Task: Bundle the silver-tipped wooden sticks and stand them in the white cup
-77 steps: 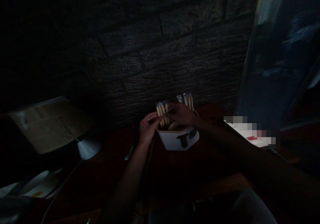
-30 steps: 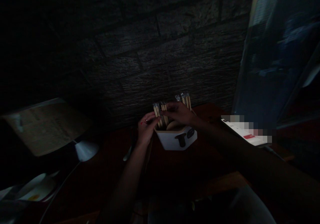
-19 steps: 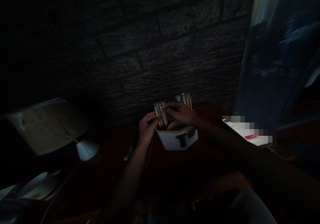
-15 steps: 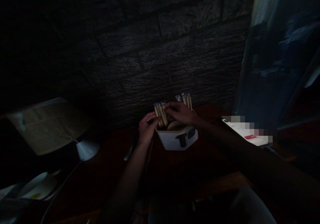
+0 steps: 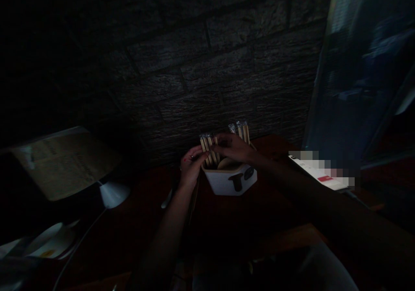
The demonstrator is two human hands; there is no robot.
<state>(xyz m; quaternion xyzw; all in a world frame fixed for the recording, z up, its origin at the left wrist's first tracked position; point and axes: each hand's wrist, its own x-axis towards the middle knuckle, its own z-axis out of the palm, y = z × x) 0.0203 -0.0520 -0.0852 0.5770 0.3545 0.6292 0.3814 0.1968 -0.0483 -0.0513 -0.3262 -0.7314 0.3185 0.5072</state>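
A white angular holder (image 5: 223, 183) with dark printed shapes stands on the dark wooden table, close to the wall. Upright in its left side is a bundle of chopsticks (image 5: 206, 146) in clear wrappers. My left hand (image 5: 191, 163), with a ring on one finger, closes round this bundle from the left, thumb in front. Over the holder, my right hand (image 5: 235, 147) has its fingers bent and pinched at the bundle's right edge. More wrapped chopsticks (image 5: 243, 131) stand at the back right, behind that hand. A round tan thing shows inside the holder, partly hidden.
Left of the holder stand a white cone-shaped object (image 5: 113, 194) with a cord and a brown paper-like panel (image 5: 65, 163). Bowls (image 5: 50, 241) lie at lower left. A lit phone-like screen (image 5: 317, 174) is on the right. Behind rises a dark stone wall (image 5: 194, 75).
My right fingers have shifted slightly left and down against the chopsticks, and one stick now stands a little apart at the bundle's right. My left hand stays in place.
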